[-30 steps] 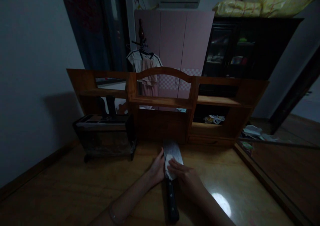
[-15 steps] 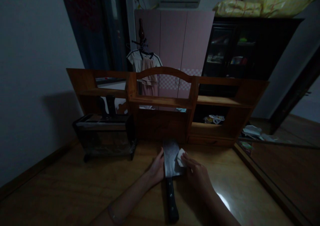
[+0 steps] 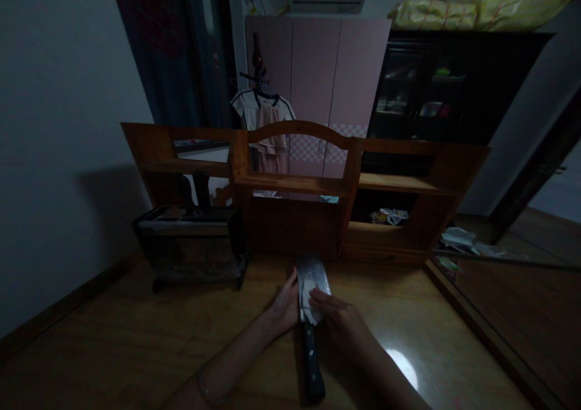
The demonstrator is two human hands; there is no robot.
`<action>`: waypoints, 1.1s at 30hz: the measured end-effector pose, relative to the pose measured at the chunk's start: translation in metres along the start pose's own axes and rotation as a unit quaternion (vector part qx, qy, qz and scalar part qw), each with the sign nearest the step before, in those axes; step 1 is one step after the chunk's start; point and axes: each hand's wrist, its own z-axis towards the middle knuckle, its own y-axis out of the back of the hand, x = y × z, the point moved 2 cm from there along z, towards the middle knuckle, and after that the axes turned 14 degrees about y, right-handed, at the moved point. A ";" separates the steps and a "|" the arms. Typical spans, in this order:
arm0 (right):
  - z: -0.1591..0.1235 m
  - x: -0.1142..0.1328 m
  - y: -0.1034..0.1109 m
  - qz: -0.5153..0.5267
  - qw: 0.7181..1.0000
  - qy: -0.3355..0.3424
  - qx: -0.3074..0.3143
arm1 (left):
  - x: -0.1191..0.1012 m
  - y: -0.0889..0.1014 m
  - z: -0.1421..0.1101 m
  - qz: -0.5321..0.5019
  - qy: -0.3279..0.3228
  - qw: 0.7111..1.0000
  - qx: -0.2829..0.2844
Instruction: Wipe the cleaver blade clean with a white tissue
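Note:
A cleaver [image 3: 316, 271] with a broad metal blade and a black riveted handle is in front of me, its handle pointing toward me. My left hand [image 3: 285, 304] grips the blade along its left edge, the fingers partly hidden behind it. On the blade's face, my right hand [image 3: 338, 313] presses a small white cloth or tissue [image 3: 308, 292] with its fingertips. The cloth lies near the middle of the blade, just above the handle end.
A black knife block [image 3: 190, 246] with two dark handles stands at the left on the wooden tabletop [image 3: 113, 337]. Behind it runs a wooden shelf unit [image 3: 295, 184]; its right compartment holds a small plastic bag [image 3: 394, 216]. A raised edge [image 3: 481, 337] borders the right side.
My right hand has moved left across the blade with the white cloth, from its right edge to its middle. My left hand and the cleaver's handle stay nearly in place.

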 end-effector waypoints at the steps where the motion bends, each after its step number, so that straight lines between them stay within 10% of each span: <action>1: -0.001 -0.003 0.001 -0.009 1.000 -0.008 -0.007 | 0.000 0.000 0.000 -0.003 -0.001 1.000 0.011; 21: -0.021 -0.048 0.013 -0.037 0.986 -0.099 -0.132 | -0.001 -0.004 -0.001 0.012 -0.012 0.999 0.042; 33: -0.005 -0.010 -0.008 0.016 1.000 0.015 0.009 | 0.001 0.004 0.003 0.005 0.003 1.000 0.018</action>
